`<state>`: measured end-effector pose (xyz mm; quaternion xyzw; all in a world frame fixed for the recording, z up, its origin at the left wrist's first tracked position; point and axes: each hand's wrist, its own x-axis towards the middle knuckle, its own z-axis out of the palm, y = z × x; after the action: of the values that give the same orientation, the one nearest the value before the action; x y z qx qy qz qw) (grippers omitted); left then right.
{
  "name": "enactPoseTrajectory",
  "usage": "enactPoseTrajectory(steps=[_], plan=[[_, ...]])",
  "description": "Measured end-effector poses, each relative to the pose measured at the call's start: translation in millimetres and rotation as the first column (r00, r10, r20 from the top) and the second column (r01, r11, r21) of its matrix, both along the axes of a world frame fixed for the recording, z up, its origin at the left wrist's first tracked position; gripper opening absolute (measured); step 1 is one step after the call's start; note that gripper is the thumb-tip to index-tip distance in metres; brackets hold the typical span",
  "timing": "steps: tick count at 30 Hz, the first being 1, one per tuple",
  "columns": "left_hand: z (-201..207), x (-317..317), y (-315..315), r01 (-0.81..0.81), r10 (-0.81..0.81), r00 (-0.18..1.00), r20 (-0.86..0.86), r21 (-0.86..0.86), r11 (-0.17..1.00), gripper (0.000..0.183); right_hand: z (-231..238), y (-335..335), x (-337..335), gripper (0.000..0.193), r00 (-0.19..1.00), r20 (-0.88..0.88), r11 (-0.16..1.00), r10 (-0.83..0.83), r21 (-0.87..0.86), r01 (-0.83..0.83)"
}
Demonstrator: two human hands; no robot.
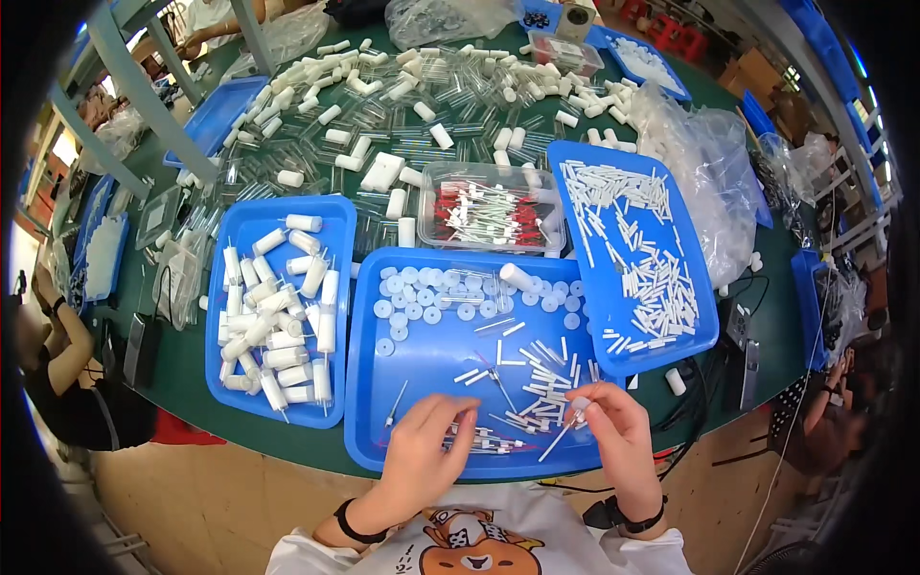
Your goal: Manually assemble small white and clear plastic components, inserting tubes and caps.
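- Over the near right of the big tray [431,362], I'm pinching a small part [574,419] between the thumb and fingertips of my right hand [623,436], its pale disc end up and its thin rod slanting down leftward.
- Across from it, my left hand [422,450] is curling beside some rod pieces [491,444]; I cannot tell how far its fingertips are parted or whether they're gripping anything.
- Between the hands, white tubes [551,385] are lying loose.
- Farther up, pale discs [467,311] are forming a band.
- Left of that tray, a smaller tray [217,307] is holding white cylinders [287,357]; on its right, a tube tray [625,365] is overlapping its corner.
- Beyond, a clear box [491,247] is holding red-and-white pieces [484,211], and more cylinders are covering the table [172,374].
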<state>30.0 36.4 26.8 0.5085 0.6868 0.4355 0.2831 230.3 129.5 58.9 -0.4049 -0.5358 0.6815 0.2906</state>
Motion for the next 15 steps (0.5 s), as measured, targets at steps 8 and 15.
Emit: enactPoseTrajectory(steps=[8,15], plan=[[-2,4,13,0.037,-0.030,0.968,-0.249,0.021,0.999,0.027,3,-3,-7,0.020,0.999,-0.039,0.999,0.033,-0.032,-0.034],[2,-8,6,0.255,-0.267,0.947,-0.177,-0.087,0.963,0.030,-1,-3,-2,0.024,0.996,-0.039,0.997,0.075,-0.008,-0.075]])
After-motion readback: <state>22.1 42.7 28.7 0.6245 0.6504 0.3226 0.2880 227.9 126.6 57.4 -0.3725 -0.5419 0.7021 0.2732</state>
